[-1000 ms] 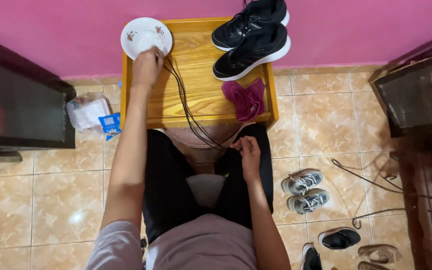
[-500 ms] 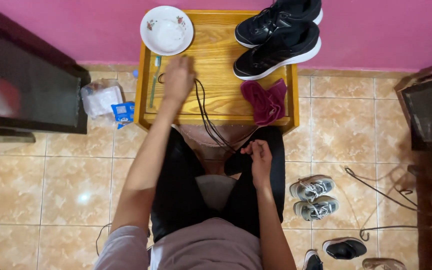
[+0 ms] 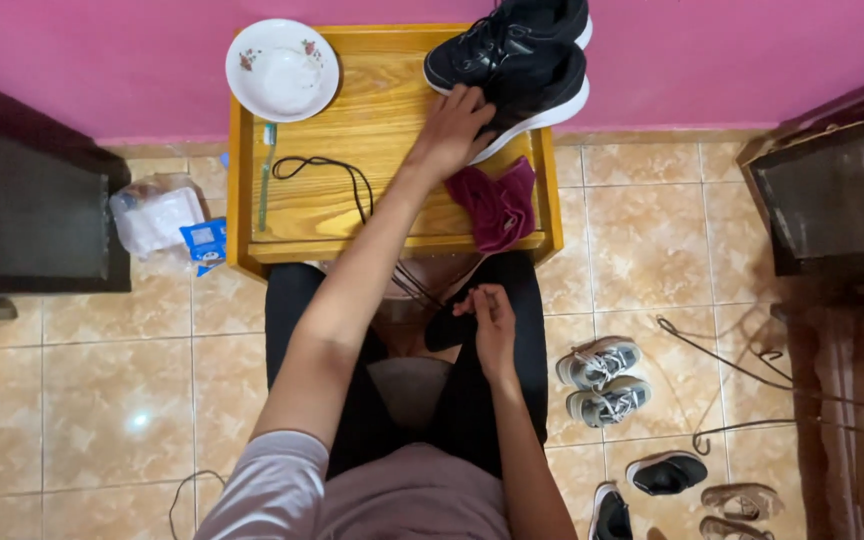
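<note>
Left hand [image 3: 457,128] is laid on the nearer black shoe [image 3: 522,90] on the counter [image 3: 352,215], grip apart; right hand [image 3: 490,318] is pinched on a black lace [image 3: 352,190], apparently kept taut.

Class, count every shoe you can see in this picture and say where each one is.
8, perhaps more hidden: two black sneakers on the wooden table; two grey sneakers on the floor; four shoes at the bottom edge, partly cut off.

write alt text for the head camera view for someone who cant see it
Seen from above, a seated person's left hand rests on a black sneaker on a small wooden table, while the right hand holds something dark in the lap. The table also holds a white bowl, black laces and a maroon cloth.
</note>
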